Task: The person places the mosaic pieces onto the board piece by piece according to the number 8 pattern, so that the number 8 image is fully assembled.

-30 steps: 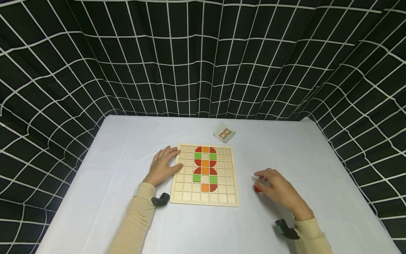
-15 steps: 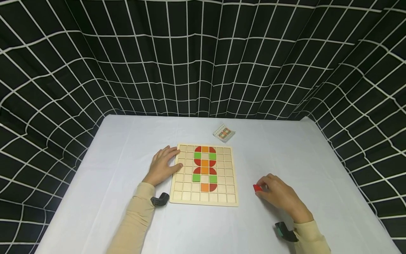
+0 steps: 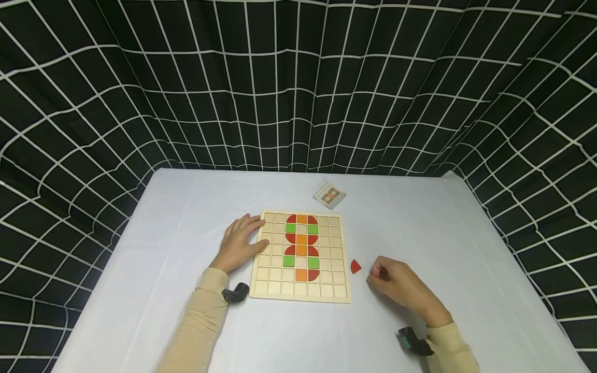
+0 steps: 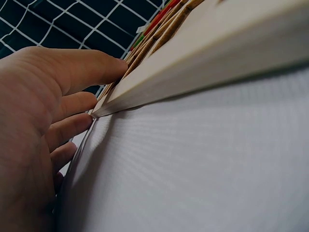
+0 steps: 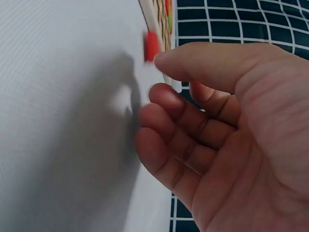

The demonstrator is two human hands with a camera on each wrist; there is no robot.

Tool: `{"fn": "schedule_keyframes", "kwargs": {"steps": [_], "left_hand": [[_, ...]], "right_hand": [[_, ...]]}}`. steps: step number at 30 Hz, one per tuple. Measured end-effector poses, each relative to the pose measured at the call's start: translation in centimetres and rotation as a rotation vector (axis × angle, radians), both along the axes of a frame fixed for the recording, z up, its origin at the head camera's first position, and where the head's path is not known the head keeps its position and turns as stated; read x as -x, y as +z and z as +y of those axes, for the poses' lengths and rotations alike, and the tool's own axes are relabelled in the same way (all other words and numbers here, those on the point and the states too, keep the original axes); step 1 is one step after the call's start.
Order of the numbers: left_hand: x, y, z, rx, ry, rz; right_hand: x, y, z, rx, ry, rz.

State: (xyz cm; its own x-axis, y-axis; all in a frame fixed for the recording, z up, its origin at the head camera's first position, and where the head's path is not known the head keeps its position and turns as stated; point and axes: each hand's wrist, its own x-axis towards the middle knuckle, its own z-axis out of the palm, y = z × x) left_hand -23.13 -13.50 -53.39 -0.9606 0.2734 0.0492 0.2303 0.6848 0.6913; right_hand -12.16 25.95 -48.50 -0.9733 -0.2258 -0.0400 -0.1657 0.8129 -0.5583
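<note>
In the head view a square wooden grid board lies on the white table, with red quarter-round, orange and green square tiles in its middle columns. My left hand rests at its left edge, thumb on the border; in the left wrist view the fingers are spread along the rim. A loose red quarter-round tile lies just off the board's right edge. To the right of it, my right hand hovers low over the cloth, apart from the tile, its fingers loosely curled around nothing.
A small pattern card lies behind the board, printed with a coloured grid. White cloth covers the table. Black curtains with white grid lines surround its back and sides. Dark wrist cameras sit on both sleeves.
The red tile has left my right hand's fingers and moved left toward the board's edge. My right hand has shifted slightly left. The left hand and the board have stayed put.
</note>
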Motion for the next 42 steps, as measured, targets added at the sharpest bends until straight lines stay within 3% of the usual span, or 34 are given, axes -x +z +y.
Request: {"fn": "schedule_keyframes", "kwargs": {"steps": [6,18,29,42], "left_hand": [[0.1,-0.1,-0.1,0.001,-0.003,0.008],[0.2,-0.1,-0.1,-0.005,-0.004,0.023],[0.1,0.1,0.0,0.000,-0.003,0.009],[0.2,-0.3,-0.1,-0.003,-0.002,0.001]], "right_hand": [[0.6,-0.1,-0.6,-0.006,0.009,0.009],[1.8,-0.7,-3.7,-0.133,-0.055,0.038],[2.7,0.1,-4.2,-0.013,-0.022,-0.010],[4.5,3.7,-5.9,0.117,0.073,0.106]]}}
